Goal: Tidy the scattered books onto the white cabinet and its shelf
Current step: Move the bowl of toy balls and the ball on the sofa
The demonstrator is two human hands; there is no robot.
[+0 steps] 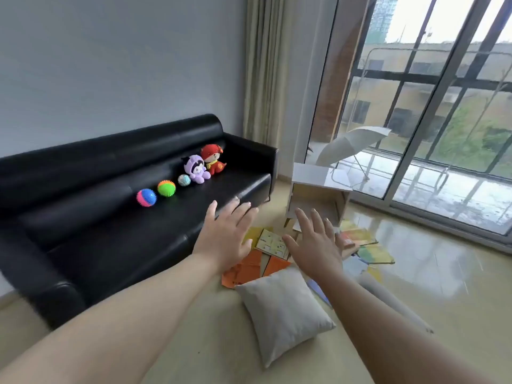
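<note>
Several thin colourful books lie scattered on the floor in front of the white cabinet [318,176]: orange ones [249,268], a cream one with drawings [273,243], and yellow-green ones [368,245] to the right. The cabinet stands by the sofa's end, with an open shelf space under its glossy top. My left hand [227,234] is stretched forward with fingers spread, holding nothing, above the orange books. My right hand [315,242] is likewise open and empty, hovering over the middle of the pile and hiding part of it.
A black leather sofa [110,217] runs along the left with spiky balls [146,197] and two plush toys [203,167]. A grey cushion [285,311] lies on the floor near me. Glass sliding doors [443,120] and a white umbrella [352,142] are at right.
</note>
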